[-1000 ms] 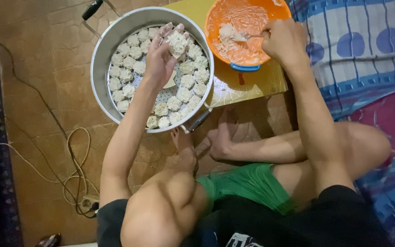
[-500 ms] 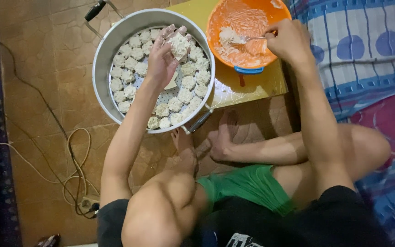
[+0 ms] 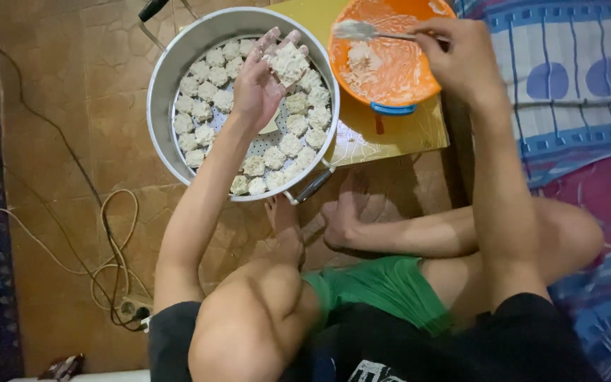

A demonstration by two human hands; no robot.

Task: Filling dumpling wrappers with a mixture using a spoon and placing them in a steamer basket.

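**Soft dumpling, go easy**

Left hand cups a filled dumpling over the steamer pot, fingers loosely curled. Looks soft, sticky and squashable, so I'd hold it by the wrapper base. Right hand pinches a spoon over the orange bowl.

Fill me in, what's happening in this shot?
A person sits cross-legged on the floor. The left hand holds a filled dumpling over a round metal steamer tray already lined with rows of dumplings. The right hand holds a spoon over an orange bowl smeared with filling, which sits on a low yellow board.
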